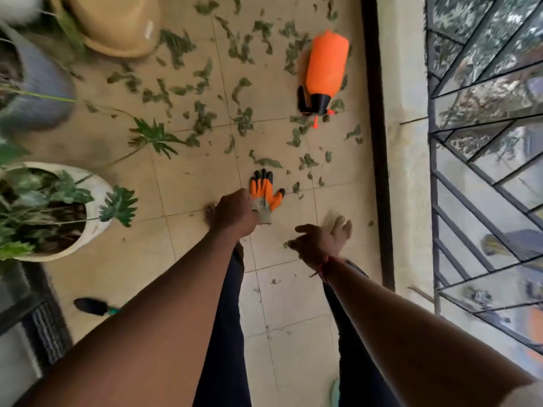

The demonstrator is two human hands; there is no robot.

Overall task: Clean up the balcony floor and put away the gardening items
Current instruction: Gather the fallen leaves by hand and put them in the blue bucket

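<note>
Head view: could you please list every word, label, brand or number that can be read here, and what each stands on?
No text can be read anywhere in this view.
Orange sprayer: no print shows on the side facing the camera.
Glove, gripped by the left hand: no lettering shows.
Beige basin: a pale patch, perhaps a sticker, too blurred to read.

sprayer (326, 63): far right, no legible label or brand
glove (266, 193): near centre, no legible print
elsewhere: no text, number or sign readable
</note>
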